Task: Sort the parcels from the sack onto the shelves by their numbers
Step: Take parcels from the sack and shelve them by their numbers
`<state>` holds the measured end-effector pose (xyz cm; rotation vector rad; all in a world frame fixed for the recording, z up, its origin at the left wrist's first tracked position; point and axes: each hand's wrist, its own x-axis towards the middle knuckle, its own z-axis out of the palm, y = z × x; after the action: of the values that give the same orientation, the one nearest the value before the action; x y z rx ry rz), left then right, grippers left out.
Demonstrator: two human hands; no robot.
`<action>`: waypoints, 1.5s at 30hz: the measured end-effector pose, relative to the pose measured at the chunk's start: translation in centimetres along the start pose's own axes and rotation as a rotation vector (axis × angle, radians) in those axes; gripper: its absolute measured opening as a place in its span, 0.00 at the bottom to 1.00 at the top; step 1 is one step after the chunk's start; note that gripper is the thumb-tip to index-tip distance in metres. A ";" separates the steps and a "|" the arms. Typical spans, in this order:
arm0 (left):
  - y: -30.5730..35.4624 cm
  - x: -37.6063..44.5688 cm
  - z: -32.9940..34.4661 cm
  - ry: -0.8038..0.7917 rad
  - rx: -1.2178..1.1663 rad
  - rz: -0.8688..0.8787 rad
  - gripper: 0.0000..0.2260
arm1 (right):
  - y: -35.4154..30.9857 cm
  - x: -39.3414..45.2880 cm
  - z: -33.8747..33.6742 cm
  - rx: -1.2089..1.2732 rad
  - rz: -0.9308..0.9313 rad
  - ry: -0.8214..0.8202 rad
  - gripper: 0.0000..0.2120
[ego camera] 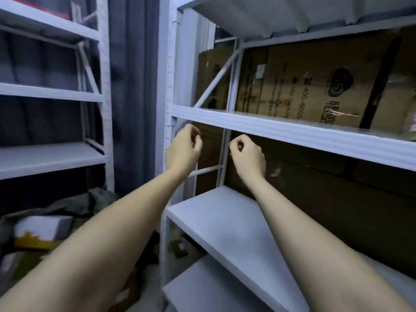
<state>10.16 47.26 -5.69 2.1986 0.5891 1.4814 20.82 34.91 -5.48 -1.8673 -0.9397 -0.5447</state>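
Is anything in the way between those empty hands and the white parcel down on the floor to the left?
Nothing visible blocks it. Both the left hand and right hand are raised by the shelf edge; the white parcel lies exposed on the floor, lower left.

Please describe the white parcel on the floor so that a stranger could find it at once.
Look at the floor in the lower left, below the left shelf unit. There the white parcel lies on the grey-green sack, just above a yellow package. It is the only pale, boxy thing among those darker ones.
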 end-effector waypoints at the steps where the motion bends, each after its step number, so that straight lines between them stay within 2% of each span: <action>1: -2.9 0.3 -1.3 -0.012 0.032 -0.015 0.04 | -0.7 -0.2 2.9 0.012 -0.002 -0.036 0.09; 4: -11.6 0.6 -5.2 -0.058 0.147 -0.104 0.05 | -2.7 -1.1 11.2 0.014 0.022 -0.176 0.09; 10: -26.8 0.3 -12.3 -0.156 0.265 -0.493 0.07 | -6.9 -3.5 26.5 -0.002 0.081 -0.458 0.08; 18: -41.4 -1.4 -17.3 -0.167 0.283 -0.838 0.08 | -10.1 -5.7 43.8 0.057 0.124 -0.791 0.07; 23: -50.2 -1.2 -17.7 -0.124 0.242 -1.051 0.13 | -10.0 -6.0 54.6 0.076 0.111 -1.046 0.06; 27: -55.9 -1.1 -17.0 -0.081 0.161 -1.203 0.15 | -9.4 -5.8 62.1 0.125 0.158 -1.229 0.06; 31: -60.4 -1.6 -17.4 -0.040 0.134 -1.309 0.04 | -9.9 -5.7 68.6 0.120 0.163 -1.344 0.08; 36: -64.3 -1.9 -18.5 0.075 0.153 -1.423 0.15 | -11.4 -6.7 74.8 0.118 0.144 -1.445 0.04; 38: -66.0 -2.2 -19.2 0.066 0.159 -1.485 0.14 | -12.2 -7.4 77.4 0.105 0.133 -1.486 0.04; 40: -67.4 -2.4 -20.1 0.038 0.153 -1.520 0.05 | -13.1 -8.6 79.7 0.097 0.129 -1.545 0.05; 42: -69.3 -2.8 -21.1 -0.018 0.177 -1.546 0.13 | -14.2 -9.9 82.1 0.074 0.121 -1.594 0.07; 45: -72.6 -3.0 -22.8 -0.078 0.162 -1.517 0.11 | -15.9 -12.0 85.2 0.045 0.103 -1.682 0.08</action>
<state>-20.11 107.62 -40.82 1.1283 1.7859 0.4812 -1.01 110.40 -44.08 -2.0701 -1.7507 1.3646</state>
